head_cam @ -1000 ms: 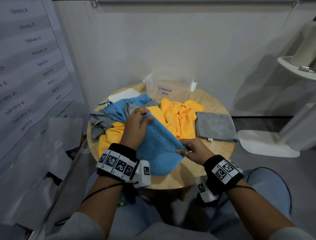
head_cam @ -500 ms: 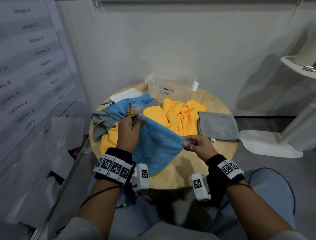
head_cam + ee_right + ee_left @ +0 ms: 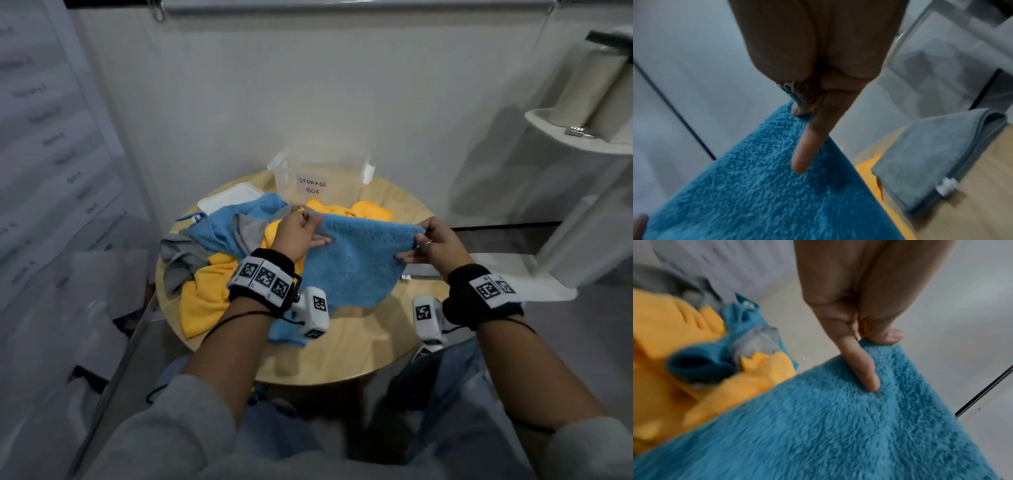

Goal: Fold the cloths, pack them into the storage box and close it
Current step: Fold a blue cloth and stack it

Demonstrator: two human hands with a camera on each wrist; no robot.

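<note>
Cloth pile (image 3: 212,274) lies left on the table (image 3: 359,346), storage box (image 3: 318,181) behind it

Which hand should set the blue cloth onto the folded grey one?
Probably the right hand: it pinches the blue cloth corner directly above the folded grey cloth; the left hand is over the pile.

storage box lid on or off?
Off. The storage box stands open-topped; a white lid lies flat on the table beside it.

Cloth-strewn round wooden table (image 3: 359,349)
</note>
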